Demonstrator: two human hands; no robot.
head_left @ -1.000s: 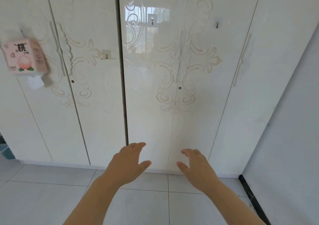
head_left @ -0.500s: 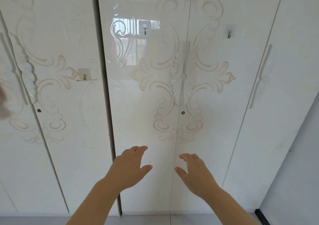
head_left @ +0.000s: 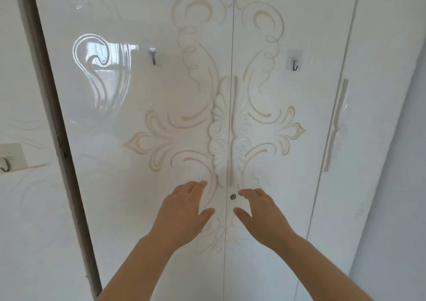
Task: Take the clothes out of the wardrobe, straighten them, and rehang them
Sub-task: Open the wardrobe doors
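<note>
now that you've stepped closer, your left hand (head_left: pixel 182 217) and right hand (head_left: pixel 262 215) flank the keyhole (head_left: pixel 233 197), fingers apart; the wardrobe (head_left: pixel 129 185) stays shut, contents hidden.

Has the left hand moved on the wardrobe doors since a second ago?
Yes. The left hand has risen: it was well below the keyhole and is now level with it, just under the carved handles.
</note>
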